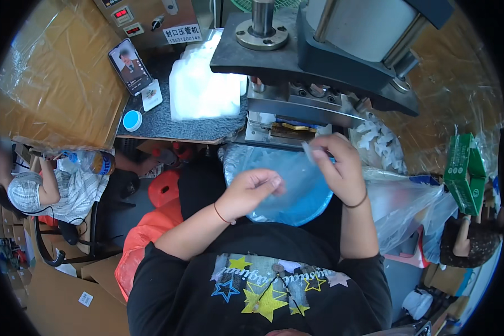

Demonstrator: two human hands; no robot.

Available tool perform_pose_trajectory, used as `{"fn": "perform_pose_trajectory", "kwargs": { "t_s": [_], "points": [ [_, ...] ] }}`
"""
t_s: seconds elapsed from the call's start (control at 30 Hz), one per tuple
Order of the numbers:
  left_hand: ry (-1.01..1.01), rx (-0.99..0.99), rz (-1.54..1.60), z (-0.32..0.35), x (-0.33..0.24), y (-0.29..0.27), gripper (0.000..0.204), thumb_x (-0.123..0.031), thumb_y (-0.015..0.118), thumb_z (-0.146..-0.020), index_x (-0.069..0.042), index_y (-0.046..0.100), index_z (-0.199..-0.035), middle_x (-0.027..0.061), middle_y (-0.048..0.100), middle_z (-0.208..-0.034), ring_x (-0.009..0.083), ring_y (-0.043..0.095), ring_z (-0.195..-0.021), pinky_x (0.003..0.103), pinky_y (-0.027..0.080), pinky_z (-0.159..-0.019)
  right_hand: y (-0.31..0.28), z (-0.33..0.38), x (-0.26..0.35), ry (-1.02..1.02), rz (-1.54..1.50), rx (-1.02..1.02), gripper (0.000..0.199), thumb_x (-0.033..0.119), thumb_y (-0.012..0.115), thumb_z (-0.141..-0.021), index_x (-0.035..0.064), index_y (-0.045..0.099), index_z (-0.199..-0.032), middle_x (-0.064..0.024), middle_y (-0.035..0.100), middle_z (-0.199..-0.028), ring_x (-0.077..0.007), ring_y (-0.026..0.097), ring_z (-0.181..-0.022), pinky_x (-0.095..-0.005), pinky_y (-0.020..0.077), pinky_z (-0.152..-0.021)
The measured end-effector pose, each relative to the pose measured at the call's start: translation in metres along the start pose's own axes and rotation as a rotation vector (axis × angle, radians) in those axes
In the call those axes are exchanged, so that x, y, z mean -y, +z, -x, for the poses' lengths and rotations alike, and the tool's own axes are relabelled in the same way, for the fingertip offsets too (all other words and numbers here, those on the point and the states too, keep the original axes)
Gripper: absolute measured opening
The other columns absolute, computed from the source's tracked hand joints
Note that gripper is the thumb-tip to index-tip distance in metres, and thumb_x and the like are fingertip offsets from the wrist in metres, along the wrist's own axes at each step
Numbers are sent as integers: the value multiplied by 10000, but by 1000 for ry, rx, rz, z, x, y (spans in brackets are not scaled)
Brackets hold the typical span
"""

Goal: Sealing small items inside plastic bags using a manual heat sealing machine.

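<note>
So the right hand (341,169) is pinching a thin clear plastic piece (307,152) just in front of the press (357,78), over the far side of a blue-lined bin (297,217). Left hand's (251,194) fingertips are bunched and blurry, can't tell if they're gripping anything

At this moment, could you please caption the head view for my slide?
Right hand pinches a translucent piece above a blue plastic liner, left hand nearby, in front of a press.
</note>
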State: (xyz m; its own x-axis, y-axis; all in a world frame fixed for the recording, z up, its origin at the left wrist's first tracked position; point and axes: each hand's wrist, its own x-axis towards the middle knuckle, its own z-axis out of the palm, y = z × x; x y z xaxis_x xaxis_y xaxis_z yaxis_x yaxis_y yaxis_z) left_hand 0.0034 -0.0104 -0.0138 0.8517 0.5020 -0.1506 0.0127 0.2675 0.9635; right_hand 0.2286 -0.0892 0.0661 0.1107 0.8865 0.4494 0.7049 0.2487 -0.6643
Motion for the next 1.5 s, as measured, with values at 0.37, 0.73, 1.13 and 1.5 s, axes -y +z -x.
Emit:
{"fn": "perform_pose_trajectory", "kwargs": {
  "t_s": [0.37, 0.73, 1.13, 1.5],
  "points": [
    [-320, 166, 364, -18, 10, 10, 268, -114, 629, -979, -36, 593, -1233, 127, 706, -1122, 209, 719, -979, 321, 589, -799, -51, 8, -45, 170, 621, -25, 230, 64, 621, -890, 50, 659, -1116, -176, 639, -1130, -392, 628, -1020, -450, 507, -850],
    [117, -231, 88, -51, 14, -29, 360, -85, 680, -933, 19, 515, -1236, 138, 654, -1079, 202, 675, -930, 336, 565, -826, -66, 58, -123, 399, 628, -5, 355, -26, 655, -777, 65, 632, -1119, -198, 530, -1140, -413, 566, -1060, -455, 489, -880],
    [442, -535, -1405, 10, -14, -105, 456, -210, 695, -880, -65, 581, -1297, 160, 614, -1247, 362, 573, -1173, 456, 452, -976, -68, 57, -103, 392, 646, -295, 209, 16, 621, -867, 8, 609, -1076, -157, 575, -980, -318, 593, -893, -383, 476, -782],
    [219, -116, -580, 3, -22, -12, 140, -141, 666, -929, -17, 719, -966, 84, 724, -862, 136, 682, -783, 281, 529, -730, -1, 17, 8, 144, -166, -139, 86, 42, 546, -936, -10, 614, -932, -108, 603, -891, -203, 568, -775, -310, 455, -719]
  ]
}}
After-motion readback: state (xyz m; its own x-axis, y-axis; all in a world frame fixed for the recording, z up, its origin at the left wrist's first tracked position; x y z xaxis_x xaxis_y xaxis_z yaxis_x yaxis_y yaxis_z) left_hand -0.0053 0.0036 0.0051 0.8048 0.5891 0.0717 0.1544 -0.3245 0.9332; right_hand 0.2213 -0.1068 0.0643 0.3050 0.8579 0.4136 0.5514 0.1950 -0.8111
